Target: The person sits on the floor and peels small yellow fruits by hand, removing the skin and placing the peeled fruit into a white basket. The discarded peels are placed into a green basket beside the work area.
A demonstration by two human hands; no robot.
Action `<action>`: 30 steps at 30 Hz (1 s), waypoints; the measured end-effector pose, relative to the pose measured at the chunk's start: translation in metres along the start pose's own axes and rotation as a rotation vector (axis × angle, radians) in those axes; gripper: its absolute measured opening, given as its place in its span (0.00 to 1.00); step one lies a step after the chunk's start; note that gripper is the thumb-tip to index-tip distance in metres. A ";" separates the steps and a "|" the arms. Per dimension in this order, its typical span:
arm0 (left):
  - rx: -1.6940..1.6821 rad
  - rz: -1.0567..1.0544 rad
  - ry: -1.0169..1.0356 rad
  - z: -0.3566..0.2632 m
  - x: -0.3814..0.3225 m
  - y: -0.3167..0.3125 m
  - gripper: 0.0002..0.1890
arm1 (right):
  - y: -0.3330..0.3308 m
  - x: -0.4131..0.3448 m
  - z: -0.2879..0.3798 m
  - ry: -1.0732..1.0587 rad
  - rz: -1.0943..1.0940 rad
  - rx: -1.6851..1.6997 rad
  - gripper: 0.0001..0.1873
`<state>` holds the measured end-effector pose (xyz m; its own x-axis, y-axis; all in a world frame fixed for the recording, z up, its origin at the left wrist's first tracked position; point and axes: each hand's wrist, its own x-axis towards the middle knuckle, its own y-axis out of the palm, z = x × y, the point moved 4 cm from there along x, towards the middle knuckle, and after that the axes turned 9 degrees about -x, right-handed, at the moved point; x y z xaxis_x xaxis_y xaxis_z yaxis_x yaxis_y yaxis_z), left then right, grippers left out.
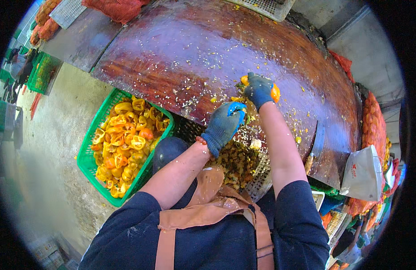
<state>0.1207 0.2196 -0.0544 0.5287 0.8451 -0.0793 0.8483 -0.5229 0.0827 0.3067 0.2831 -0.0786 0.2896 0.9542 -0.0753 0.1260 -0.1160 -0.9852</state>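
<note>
My right hand [259, 90], in a dark blue-grey knit glove, is on the wet reddish-brown tabletop [201, 44]. Orange pepper flesh [276, 93] bulges out beside its palm, and a smaller orange-yellow piece [244, 80] shows at its fingers. Closer to my body is my left hand [224, 123], gloved the same way with bright blue coated fingers. Its fingers are curled, and their inner side is partly hidden. A yellow pepper strip [238, 99] lies just beyond it. Pale seeds and green scraps are scattered around both hands.
A green plastic basket [81, 158] of hollowed yellow and orange peppers stands at left. Below the table edge, a perforated crate [261, 170] holds dark scraps. A knife [317, 141] lies at right, near a white bag [362, 173] and red mesh sacks [373, 125].
</note>
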 end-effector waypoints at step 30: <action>-1.326 0.221 -0.281 -0.021 -0.006 0.015 0.19 | -0.069 -0.161 0.037 -0.037 -0.448 1.201 0.18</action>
<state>0.1296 0.2094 -0.0314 0.7702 0.6256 -0.1241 0.1682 -0.0114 0.9857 0.2161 0.1473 -0.0039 0.4151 0.8544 0.3126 -0.7313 0.5177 -0.4440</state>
